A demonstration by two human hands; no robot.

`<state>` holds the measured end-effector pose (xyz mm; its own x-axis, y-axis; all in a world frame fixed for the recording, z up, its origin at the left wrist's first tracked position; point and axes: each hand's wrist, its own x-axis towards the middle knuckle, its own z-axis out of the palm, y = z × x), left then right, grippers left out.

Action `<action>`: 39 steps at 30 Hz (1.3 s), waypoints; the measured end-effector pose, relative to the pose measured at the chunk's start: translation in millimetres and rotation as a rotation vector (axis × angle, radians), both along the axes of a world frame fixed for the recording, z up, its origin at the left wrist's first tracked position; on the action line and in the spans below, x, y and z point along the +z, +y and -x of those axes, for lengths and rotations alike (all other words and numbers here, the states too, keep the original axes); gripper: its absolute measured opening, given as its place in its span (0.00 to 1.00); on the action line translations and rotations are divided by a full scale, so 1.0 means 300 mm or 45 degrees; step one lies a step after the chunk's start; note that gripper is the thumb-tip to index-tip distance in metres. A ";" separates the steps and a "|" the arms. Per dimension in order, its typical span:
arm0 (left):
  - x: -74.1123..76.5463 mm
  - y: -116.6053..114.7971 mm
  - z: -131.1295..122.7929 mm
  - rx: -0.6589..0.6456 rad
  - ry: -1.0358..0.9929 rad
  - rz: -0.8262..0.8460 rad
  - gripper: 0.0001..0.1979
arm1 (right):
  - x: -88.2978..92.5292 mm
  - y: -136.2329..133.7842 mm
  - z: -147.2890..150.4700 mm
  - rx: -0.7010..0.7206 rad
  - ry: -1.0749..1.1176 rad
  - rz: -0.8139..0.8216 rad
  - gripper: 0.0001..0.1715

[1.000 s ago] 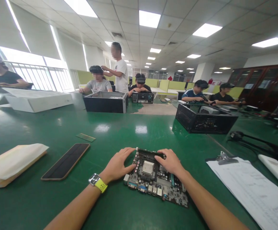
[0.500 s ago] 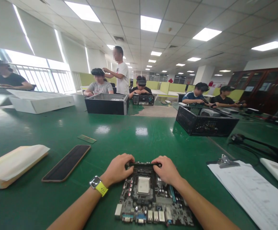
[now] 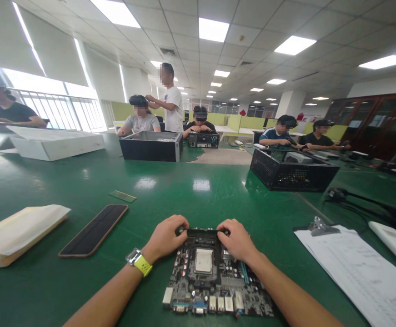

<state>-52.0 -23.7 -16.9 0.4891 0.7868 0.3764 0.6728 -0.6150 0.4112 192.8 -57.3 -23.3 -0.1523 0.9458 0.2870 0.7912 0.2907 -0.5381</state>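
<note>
A motherboard (image 3: 214,286) lies flat on the green table in front of me, its port side toward me and a square silver processor (image 3: 203,261) in its socket. Across its far edge runs a dark, narrow RAM stick (image 3: 203,233), gripped at both ends. My left hand (image 3: 168,234) pinches the left end between thumb and fingers. At the right end, my right hand (image 3: 236,240) is closed in the same way. Whether the stick sits fully in a slot is hidden. Another RAM stick (image 3: 122,196), green, lies on the table beyond my left hand.
To the left are a phone (image 3: 94,230) and a padded envelope (image 3: 22,234). A clipboard (image 3: 358,272) with papers, a white device (image 3: 393,243) and black cables (image 3: 351,204) lie right. Computer cases (image 3: 293,170) stand farther back, where several people sit.
My view has tilted very slightly, so everything appears a little higher. Both hands keep their grip on the RAM stick at the board's far edge.
</note>
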 end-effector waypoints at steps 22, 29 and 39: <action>0.019 0.009 0.015 0.352 -0.191 -0.106 0.12 | 0.096 -0.298 0.356 0.255 -0.195 0.085 0.46; 0.013 0.014 0.025 0.433 -0.187 -0.114 0.13 | 0.034 -0.286 0.381 0.332 -0.339 0.171 0.31; 0.011 0.012 0.029 0.416 -0.200 -0.080 0.14 | 0.006 0.042 -0.078 -0.044 -0.413 -0.012 0.22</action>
